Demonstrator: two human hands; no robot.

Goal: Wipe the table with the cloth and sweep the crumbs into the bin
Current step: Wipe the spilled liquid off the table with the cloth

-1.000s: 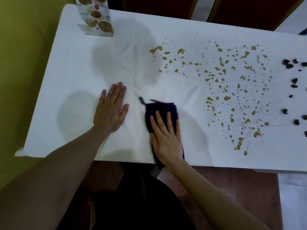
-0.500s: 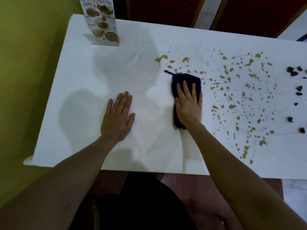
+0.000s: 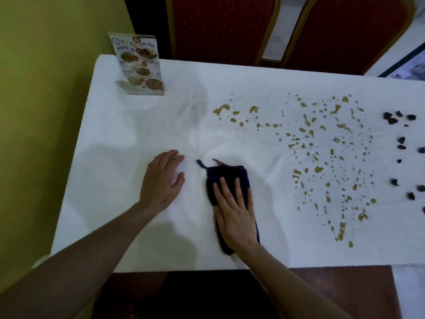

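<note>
A dark purple cloth [image 3: 226, 176] lies folded on the white tablecloth [image 3: 128, 157], near the front edge. My right hand [image 3: 234, 212] presses flat on the cloth, fingers spread and pointing away from me. My left hand [image 3: 162, 178] rests flat on the tablecloth just left of the cloth, holding nothing. Many yellow-brown spatters [image 3: 322, 157] cover the table's middle and right. Dark crumbs [image 3: 401, 143] lie scattered at the far right. No bin is in view.
A standing menu card [image 3: 139, 65] sits at the table's back left corner. Two red chairs [image 3: 220, 26] stand behind the table. A green wall [image 3: 41, 111] runs along the left side. The table's front edge is close to my body.
My right hand has pulled the cloth back from the spatters toward the front edge and slightly left. My left hand stays flat in about the same spot.
</note>
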